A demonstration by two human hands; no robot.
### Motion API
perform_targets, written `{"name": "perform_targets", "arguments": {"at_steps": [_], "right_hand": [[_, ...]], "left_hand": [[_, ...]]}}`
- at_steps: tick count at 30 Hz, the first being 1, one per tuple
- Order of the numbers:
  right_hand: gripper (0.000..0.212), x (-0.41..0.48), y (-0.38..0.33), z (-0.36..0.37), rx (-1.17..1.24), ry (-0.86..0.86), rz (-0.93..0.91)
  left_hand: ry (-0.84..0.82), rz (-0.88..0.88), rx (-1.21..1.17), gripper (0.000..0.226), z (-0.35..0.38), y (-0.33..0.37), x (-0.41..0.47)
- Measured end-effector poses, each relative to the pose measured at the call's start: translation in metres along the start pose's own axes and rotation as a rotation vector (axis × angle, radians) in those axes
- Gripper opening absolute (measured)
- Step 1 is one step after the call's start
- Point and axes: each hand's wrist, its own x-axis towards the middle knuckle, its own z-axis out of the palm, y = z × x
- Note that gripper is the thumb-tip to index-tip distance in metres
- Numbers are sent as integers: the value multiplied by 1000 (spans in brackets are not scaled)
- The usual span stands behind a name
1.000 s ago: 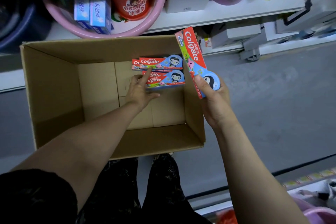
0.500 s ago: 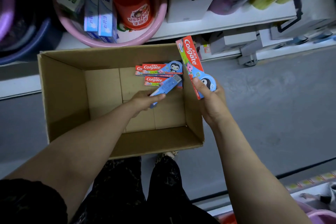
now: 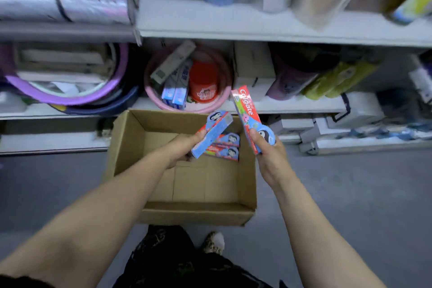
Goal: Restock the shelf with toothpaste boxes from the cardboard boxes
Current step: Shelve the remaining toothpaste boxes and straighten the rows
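hands extended over cardboard box [image 3: 131,147]: left hand [image 3: 184,147] grips toothpaste box [image 3: 211,134]; right hand [image 3: 268,154] grips tilted colgate box [image 3: 247,112].

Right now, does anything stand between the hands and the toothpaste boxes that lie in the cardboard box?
No lid or flap covers the cardboard box. Only the toothpaste box gripped by the left hand hangs over the remaining boxes, partly hiding them. The right hand grips another box off to the right.
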Motion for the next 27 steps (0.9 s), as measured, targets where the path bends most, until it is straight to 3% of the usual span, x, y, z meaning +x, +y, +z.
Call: {"name": "perform_targets", "arguments": {"at_steps": [3, 5, 8, 10, 13, 17, 27], "right_hand": [[28, -11, -30, 20, 57, -59, -50], [60, -17, -53, 35, 70, -104, -94], [83, -27, -90, 60, 85, -191, -191], [77, -35, -114, 78, 99, -268, -244], [67, -44, -153, 102, 159, -362, -347], [84, -57, -213, 128, 152, -426, -498], [91, -71, -319, 176, 78, -479, -796]], "left_hand": [[20, 110, -24, 65, -20, 28, -36], [53, 184, -4, 75, -35, 51, -62], [133, 308, 77, 53, -54, 93, -99], [186, 408, 147, 49, -67, 121, -127], [279, 528, 261, 74, -85, 167, -172], [439, 646, 412, 44, -113, 229, -224], [524, 895, 525, 30, -146, 358, -315]]}}
